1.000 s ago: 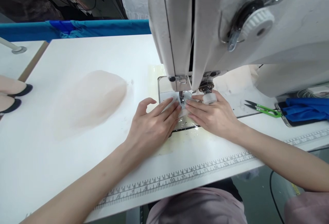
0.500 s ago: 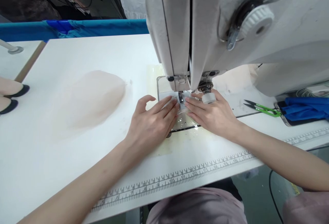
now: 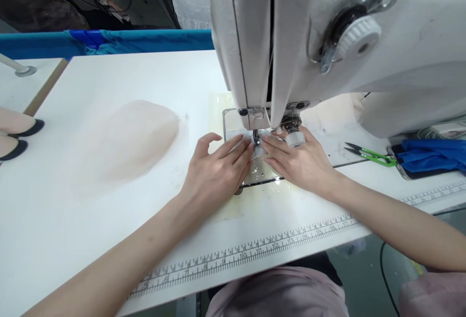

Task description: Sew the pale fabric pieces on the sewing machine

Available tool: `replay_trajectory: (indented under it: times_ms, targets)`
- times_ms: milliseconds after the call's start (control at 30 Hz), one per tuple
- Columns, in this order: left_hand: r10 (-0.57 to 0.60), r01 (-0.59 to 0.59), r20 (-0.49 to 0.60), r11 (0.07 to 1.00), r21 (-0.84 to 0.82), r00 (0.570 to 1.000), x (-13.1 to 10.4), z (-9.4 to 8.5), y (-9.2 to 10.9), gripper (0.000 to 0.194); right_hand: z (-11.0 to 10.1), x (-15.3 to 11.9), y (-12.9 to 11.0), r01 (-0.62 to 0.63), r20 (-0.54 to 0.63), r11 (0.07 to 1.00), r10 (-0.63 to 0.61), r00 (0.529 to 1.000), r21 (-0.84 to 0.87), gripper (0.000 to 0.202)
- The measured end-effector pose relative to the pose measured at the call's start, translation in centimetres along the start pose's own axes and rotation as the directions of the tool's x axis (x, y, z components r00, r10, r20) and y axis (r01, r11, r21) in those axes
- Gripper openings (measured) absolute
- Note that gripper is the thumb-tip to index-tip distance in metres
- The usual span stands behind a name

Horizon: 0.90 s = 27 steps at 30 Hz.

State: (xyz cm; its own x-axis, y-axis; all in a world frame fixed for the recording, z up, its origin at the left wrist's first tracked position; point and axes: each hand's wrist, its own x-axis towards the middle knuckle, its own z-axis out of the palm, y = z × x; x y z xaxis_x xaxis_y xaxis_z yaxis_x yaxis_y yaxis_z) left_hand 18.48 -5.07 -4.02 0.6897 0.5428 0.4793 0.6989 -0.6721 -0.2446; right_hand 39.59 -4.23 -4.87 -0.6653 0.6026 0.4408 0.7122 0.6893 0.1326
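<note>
A small, thin, see-through piece of material (image 3: 259,151) lies on the metal plate of the sewing machine (image 3: 251,45), under the presser foot (image 3: 256,137). My left hand (image 3: 218,169) rests flat on its left side, fingers stretched out and fingertips close to the foot. From the right, my right hand (image 3: 298,161) lies with extended fingers on the material's other side, its far fingers partly behind the machine's white knob (image 3: 295,139). Neither hand grips anything; both press down. The exact edges of the material are hidden under my fingers.
Green thread snips (image 3: 371,155) lie at the right beside a phone-like dark object with blue cloth (image 3: 433,154) on it. A printed ruler (image 3: 240,258) runs along the table's front edge. Beige, black-tipped pieces (image 3: 20,132) stand at the far left. Blue fabric (image 3: 153,40) lines the back edge.
The view has shifted very slightly. Both hands stay in nearly the same place beside the presser foot, and the material shows hardly any movement.
</note>
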Motion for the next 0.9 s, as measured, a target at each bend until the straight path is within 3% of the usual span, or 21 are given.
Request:
replay_trajectory:
  times_ms: [467, 667, 733, 833, 900]
  targets:
    - [0.005, -0.005, -0.003, 0.999, -0.039, 1.0, -0.2, 0.1, -0.4, 0.024, -0.2, -0.1, 0.0, -0.008, 0.016, 1.0, 0.008, 1.0, -0.018, 0.03]
    - [-0.071, 0.076, 0.104, 0.996, -0.05, 0.992, -0.7, -0.4, -0.9, 0.051, -0.6, 0.1, 0.2, 0.005, 0.01, 0.999, -0.005, 1.0, -0.038, 0.026]
    - [-0.056, 0.055, 0.066, 0.998, 0.019, 0.996, -0.8, -1.1, -0.9, 0.045, -0.9, 0.1, 0.3, 0.017, -0.05, 0.999, -0.019, 0.999, -0.047, 0.028]
    - [-0.015, 0.021, -0.054, 0.994, 0.104, 0.998, -0.6, -2.0, -1.0, 0.02, -1.3, 0.1, 0.1, 0.032, -0.159, 0.998, -0.04, 0.986, -0.05, 0.033]
    - [0.012, -0.006, -0.101, 0.998, 0.061, 0.995, -0.3, -2.0, -1.1, 0.008, -1.4, 0.1, -0.2, 0.047, -0.187, 0.999, -0.051, 0.981, -0.024, 0.032]
